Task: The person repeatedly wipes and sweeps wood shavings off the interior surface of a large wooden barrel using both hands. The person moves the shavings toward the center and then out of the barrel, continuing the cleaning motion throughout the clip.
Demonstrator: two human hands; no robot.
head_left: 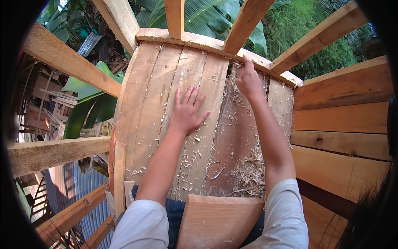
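My left hand [187, 112] lies flat, fingers spread, on the pale floor planks [153, 91], holding nothing. Farther out, my right hand [250, 81] is turned on its edge at the far end of a darker reddish plank [234, 124]. Its index finger reaches straight out toward the far wooden rail [195, 40]; the lower fingers are mostly hidden, and I see nothing held. Curled wood shavings [251, 170] heap on the reddish plank beneath my right forearm, with smaller curls scattered around both hands. A loose smooth board [217, 220] leans upright at my lap, between my arms.
Upright wooden posts [174, 18] rise along the far rail. A horizontal beam [62, 155] meets the floor at left. A wall of stacked planks [340, 122] stands at right. Narrow gaps run between the floor planks. Large green leaves [203, 16] hang outside, and corrugated metal sheets [89, 199] lie at lower left.
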